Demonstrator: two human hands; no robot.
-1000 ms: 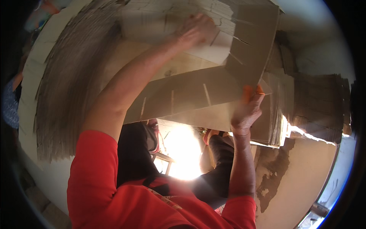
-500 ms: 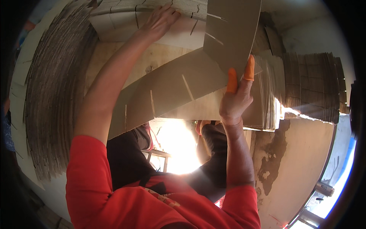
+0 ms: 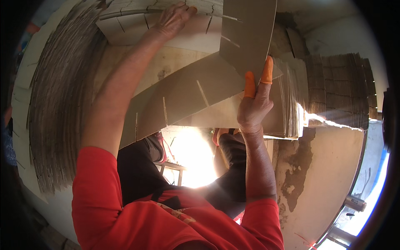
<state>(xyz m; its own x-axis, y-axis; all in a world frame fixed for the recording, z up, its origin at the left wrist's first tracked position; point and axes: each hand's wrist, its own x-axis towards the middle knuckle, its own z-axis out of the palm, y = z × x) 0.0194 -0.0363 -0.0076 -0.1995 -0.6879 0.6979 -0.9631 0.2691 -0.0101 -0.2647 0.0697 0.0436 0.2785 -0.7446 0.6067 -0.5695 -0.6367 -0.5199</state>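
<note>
My left hand reaches far forward and rests flat on a pale slotted cardboard sheet at the top of the pile. My right hand, with orange rubber tips on two fingers, grips the lower edge of a brown cardboard sheet that stands up on end. Below it a long slotted cardboard sheet slants across my lap. Both arms wear red sleeves.
A tall stack of flat cardboard sheets curves along the left, and another stack sits at the right. A concrete floor with a dark stain lies at the lower right. A metal stool frame shows between my legs.
The brown sheet in my right hand has swung up from lying flat to standing on end. My left hand has slid farther forward onto the pale sheet.
</note>
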